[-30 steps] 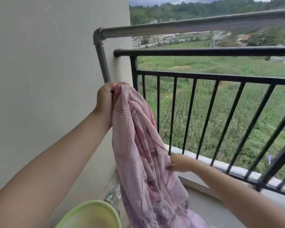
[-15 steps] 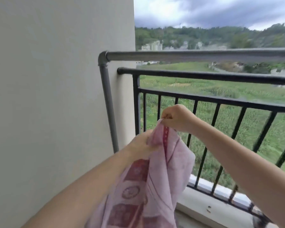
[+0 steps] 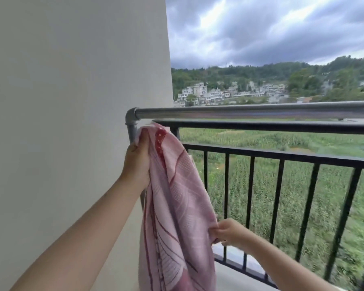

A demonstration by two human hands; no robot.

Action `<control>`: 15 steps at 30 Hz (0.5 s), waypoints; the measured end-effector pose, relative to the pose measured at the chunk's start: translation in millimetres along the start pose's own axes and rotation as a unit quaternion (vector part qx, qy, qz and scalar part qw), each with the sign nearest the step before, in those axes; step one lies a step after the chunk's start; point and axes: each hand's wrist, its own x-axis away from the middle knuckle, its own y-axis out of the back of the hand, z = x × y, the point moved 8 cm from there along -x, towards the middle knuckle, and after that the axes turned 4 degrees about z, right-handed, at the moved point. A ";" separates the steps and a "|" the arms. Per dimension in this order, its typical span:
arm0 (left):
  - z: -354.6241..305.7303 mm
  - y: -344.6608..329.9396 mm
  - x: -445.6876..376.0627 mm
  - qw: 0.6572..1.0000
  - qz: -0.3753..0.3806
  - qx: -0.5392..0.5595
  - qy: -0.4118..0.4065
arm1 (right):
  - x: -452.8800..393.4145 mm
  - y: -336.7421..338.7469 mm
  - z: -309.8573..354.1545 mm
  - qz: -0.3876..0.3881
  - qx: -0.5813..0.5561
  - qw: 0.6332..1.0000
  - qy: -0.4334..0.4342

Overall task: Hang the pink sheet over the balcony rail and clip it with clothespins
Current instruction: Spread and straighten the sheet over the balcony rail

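Item one: my left hand (image 3: 137, 162), raised near the corner of the balcony, fingers curled tight round the bunched top of the pink sheet (image 3: 177, 217); the gathered cloth sticks out above my fist, just beside the grey pipe rail's (image 3: 250, 111) upright leg and its elbow joint (image 3: 131, 116), below the horizontal run. Whether the cloth touches the pipe I cannot tell. Item two: my right hand (image 3: 229, 232), lower and to the right, pinching the sheet's right-hand edge between thumb and fingertips, so the cloth is drawn slightly outward there. Item three: the sheet itself, pale pink with darker red bands and a fine patterned weave, hanging from my left fist in long folds down past the bottom of the view; it lies over neither rail. Item four: the black railing (image 3: 282, 127), with a top bar just behind and below the grey pipe, a second bar under that, and upright bars down to a bottom bar. Item five: a plain pale wall (image 3: 72, 122) filling the left side. Item six, beyond the balcony: green fields (image 3: 303, 185), a cluster of pale buildings (image 3: 219, 94) under wooded hills, and a heavy grey sky.
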 end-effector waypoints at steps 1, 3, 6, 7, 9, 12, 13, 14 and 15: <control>-4.8 7.2 -2.0 1.000 -0.018 -0.005 -0.001 | -1.3 1.2 2.1 -0.009 -0.075 0.997 0.004; -10.0 18.7 -6.6 0.999 -0.032 -0.018 0.000 | 4.5 13.4 19.6 -0.042 -0.216 0.974 0.043; -0.6 34.0 -18.3 0.990 -0.035 -0.137 0.029 | 22.7 40.1 68.7 -0.108 -0.231 0.958 0.135; 2.2 39.7 -18.1 0.975 -0.042 -0.214 0.049 | 27.9 45.9 86.1 -0.119 -0.213 0.956 0.163; 1.0 45.4 -15.7 0.938 -0.034 -0.338 0.065 | 41.6 62.3 123.7 -0.145 -0.170 0.951 0.214; -9.7 23.4 -3.6 0.939 0.107 -0.322 0.049 | 75.6 97.6 192.7 -0.205 -0.067 0.927 0.306; -13.0 10.0 3.3 0.951 0.179 -0.247 0.061 | 86.5 105.1 218.1 -0.215 0.003 0.915 0.342; -15.9 -2.4 10.2 0.952 0.238 -0.176 0.081 | 93.9 104.6 241.1 -0.210 0.089 0.902 0.365; -15.9 -12.2 14.0 0.944 0.277 -0.152 0.095 | 97.5 99.2 258.8 -0.201 0.179 0.887 0.376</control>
